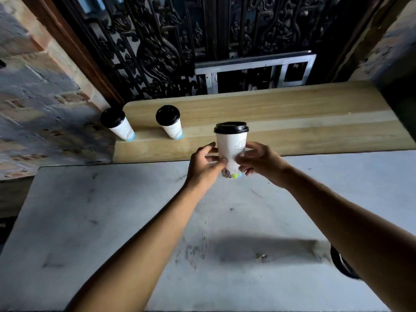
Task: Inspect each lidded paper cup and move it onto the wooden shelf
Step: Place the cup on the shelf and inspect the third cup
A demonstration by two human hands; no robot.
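A white paper cup with a black lid (231,146) is held upright in the air above the grey table, near the shelf's front edge. My left hand (203,164) grips its lower left side and my right hand (258,159) grips its lower right side. Two more lidded white cups stand on the wooden shelf (292,122): one at the far left corner (117,123) and one a little to its right (170,122). A dark round lid (342,265) shows at the right edge, mostly hidden behind my right forearm.
The grey table (112,221) lies in front of the shelf and is scuffed. Behind the shelf stands a dark carved screen (180,41) with a metal frame (256,70). A brick wall (33,97) borders the left side.
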